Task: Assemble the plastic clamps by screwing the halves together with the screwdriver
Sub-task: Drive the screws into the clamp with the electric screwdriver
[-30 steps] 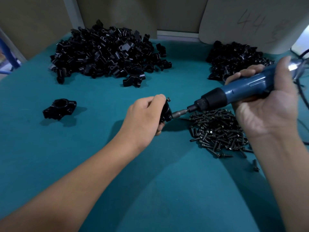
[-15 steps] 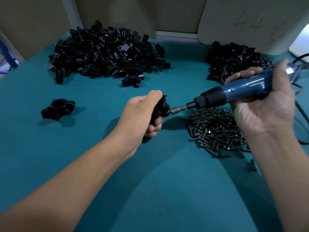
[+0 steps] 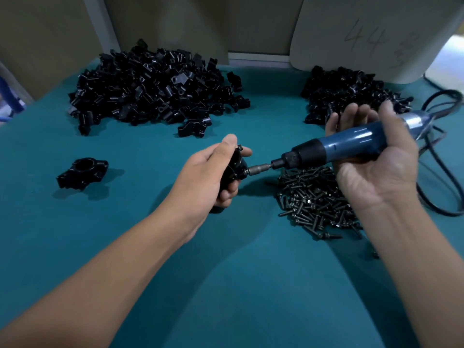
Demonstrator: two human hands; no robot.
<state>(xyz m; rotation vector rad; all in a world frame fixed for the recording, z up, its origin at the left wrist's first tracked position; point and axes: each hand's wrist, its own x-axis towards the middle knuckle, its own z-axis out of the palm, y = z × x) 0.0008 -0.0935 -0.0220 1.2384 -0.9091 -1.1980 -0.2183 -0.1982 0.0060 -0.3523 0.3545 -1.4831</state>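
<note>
A: Any writing to read?

B: Handwritten "44" in faint pencil on the pale rounded board [image 3: 381,33] at upper right, followed by marks too blurred to read. No brand visible on the screwdriver [image 3: 346,144].

A: And the clamp being worked on?

B: Black moulded plastic clamp [image 3: 234,169], glossy, near centre frame, mostly hidden inside the left hand [image 3: 211,172]. Left grip closed around it, thumb on top, fingers curled beneath. Small screw end poking out at its top edge.

A: Screwdriver?

B: Blue smooth barrel, black collar, slim metal bit touching the clamp's right side. Right hand [image 3: 376,167] wrapped around the barrel, palm up, thumb over the top, fingertips loosely raised behind it. Black cable [image 3: 442,156] looping off at the right edge.

A: Everything else?

B: Teal cloth-covered bench [image 3: 226,285]. Large heap of black clamp halves [image 3: 150,89] at upper left, smaller heap [image 3: 346,91] at upper right. Pile of dark metal screws [image 3: 311,204] below the screwdriver. One assembled clamp [image 3: 82,172] alone at mid left, round hole facing up.
</note>
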